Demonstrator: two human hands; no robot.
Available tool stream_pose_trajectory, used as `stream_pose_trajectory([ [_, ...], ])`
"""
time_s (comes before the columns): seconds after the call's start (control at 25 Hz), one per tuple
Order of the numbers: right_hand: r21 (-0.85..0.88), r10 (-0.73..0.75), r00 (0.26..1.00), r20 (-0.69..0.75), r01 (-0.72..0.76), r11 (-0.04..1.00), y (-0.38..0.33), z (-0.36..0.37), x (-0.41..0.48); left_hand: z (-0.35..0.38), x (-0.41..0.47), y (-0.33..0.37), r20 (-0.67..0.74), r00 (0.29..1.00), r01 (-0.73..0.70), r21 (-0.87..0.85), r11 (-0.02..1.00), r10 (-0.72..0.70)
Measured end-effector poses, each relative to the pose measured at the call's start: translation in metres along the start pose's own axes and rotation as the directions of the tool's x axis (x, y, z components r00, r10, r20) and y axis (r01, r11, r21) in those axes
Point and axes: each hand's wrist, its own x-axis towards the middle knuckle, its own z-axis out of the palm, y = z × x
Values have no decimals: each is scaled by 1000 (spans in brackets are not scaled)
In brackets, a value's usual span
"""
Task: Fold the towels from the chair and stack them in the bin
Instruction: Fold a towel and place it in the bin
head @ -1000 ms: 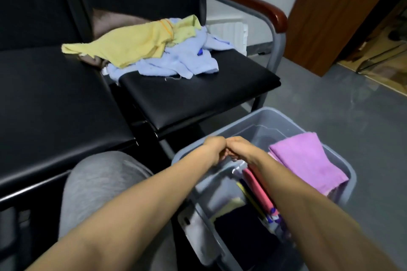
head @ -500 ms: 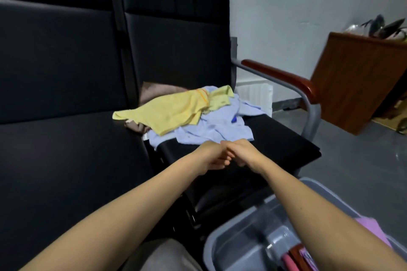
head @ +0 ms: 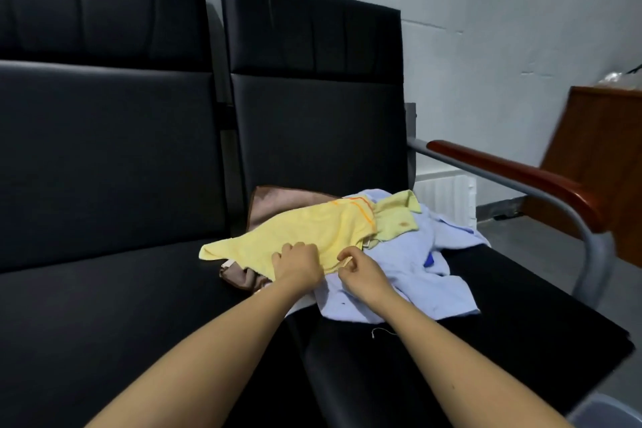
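A pile of towels lies at the back of the black chair seat. A yellow towel is on top, over a brown towel and a crumpled light blue towel. My left hand is curled down on the near edge of the yellow towel. Just to its right, my right hand pinches the same edge between its fingertips. Only a grey corner of the bin shows at the bottom right, and what lies in it is out of view.
A second black seat adjoins on the left. A metal arm with a wooden armrest bounds the chair on the right. Beyond it stand a wooden cabinet and a white radiator by the wall.
Both hands rose from over the bin, moved forward together to the towel pile and separated onto the yellow towel's near edge. The view tilted up, so the bin dropped almost out of frame.
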Motion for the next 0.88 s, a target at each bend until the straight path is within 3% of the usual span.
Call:
stream_pose_trajectory([
  [0.12,-29,14,998,-58,-16,999,6,0,5,-9,10,3,-191,981,-54,-231,971,9],
  [0.2,-30,40,995,-96,-43,999,2,-2,7,-16,8,10,-158,987,-88,-297,951,42],
  [0.32,-29,82,994,-74,-84,996,-4,2,6,-13,0,7,156,988,24,0,1000,-23],
  [0.36,-43,75,996,-45,-77,996,-6,4,3,-9,-2,2,178,983,28,75,997,-41],
  [0.44,-61,88,996,29,-86,994,-9,4,-4,-3,-4,-5,46,999,-1,54,999,-1],
  [0.52,-41,137,990,34,-135,990,-10,-1,-3,-6,-6,-5,-118,991,-85,-223,971,59],
  [0.6,54,206,978,12,-207,977,-18,-5,-8,-17,-9,3,-191,972,-220,-551,805,135],
  [0.64,150,231,973,-11,-227,962,-25,-9,-9,-29,-15,9,-229,955,-292,-635,715,188],
  [0.72,290,258,964,-68,-228,929,-30,-11,-3,-47,-25,22,-300,916,-399,-741,539,266],
  [0.8,447,245,963,-112,-172,878,-41,-15,-2,-65,-37,31,-310,898,-417,-826,380,312],
  [0.88,528,256,947,-192,-121,841,-50,-22,-7,-80,-49,32,-242,895,-371,-870,324,375],
])
